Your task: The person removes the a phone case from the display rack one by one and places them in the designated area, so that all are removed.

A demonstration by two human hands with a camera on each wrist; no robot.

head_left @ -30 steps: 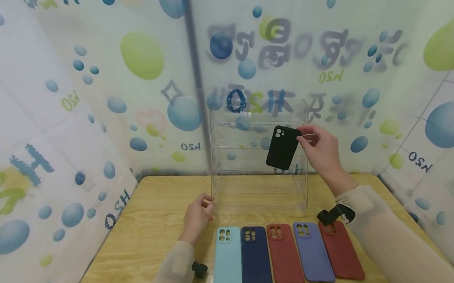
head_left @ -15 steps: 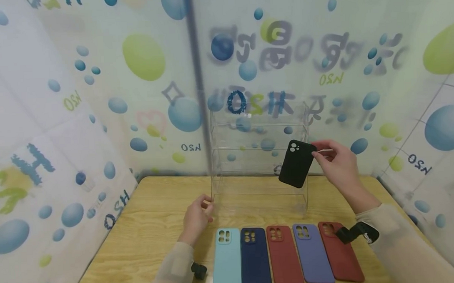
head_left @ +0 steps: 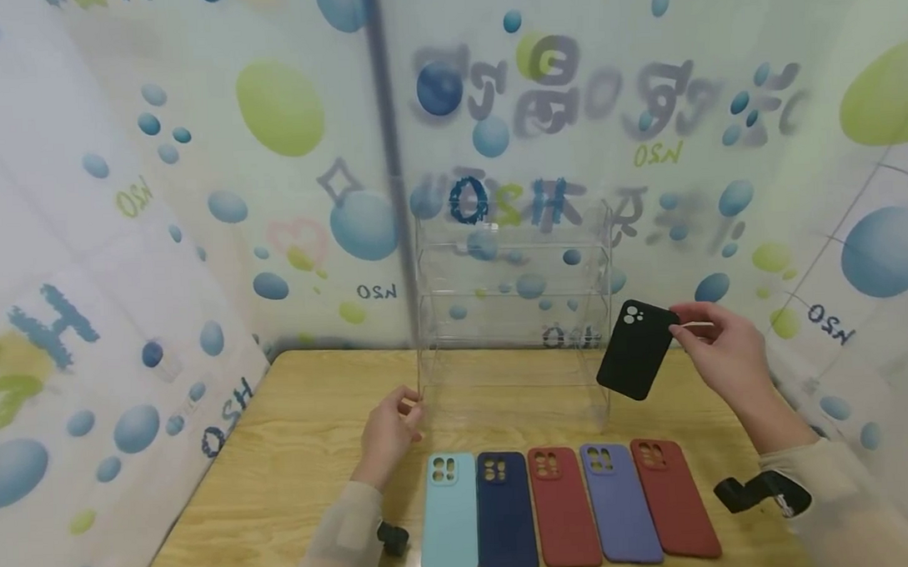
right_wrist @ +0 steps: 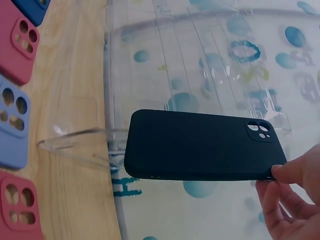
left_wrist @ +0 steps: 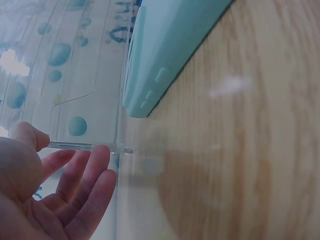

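My right hand (head_left: 727, 353) pinches a black phone case (head_left: 636, 350) by its upper corner, between thumb and fingers. The case hangs tilted just right of a clear tiered display rack (head_left: 518, 385), its camera cutouts at the top. In the right wrist view the phone case (right_wrist: 200, 145) spans the middle, overlapping the rack behind. My left hand (head_left: 391, 423) is at the rack's lower left side. The left wrist view has the left hand (left_wrist: 60, 190) with thumb and fingers on either side of the rack's transparent side panel (left_wrist: 85, 115), gripping its edge.
A row of phone cases lies in front of the rack: light blue (head_left: 450, 517), navy (head_left: 507, 515), red (head_left: 564, 509), purple (head_left: 622, 507) and another red case (head_left: 675, 501). Patterned curtains (head_left: 286, 197) surround the wooden table (head_left: 280, 456) at the back and sides.
My right hand has carried the black case right and down, from in front of the rack to beside its right side. The left hand stays at the rack's left side.
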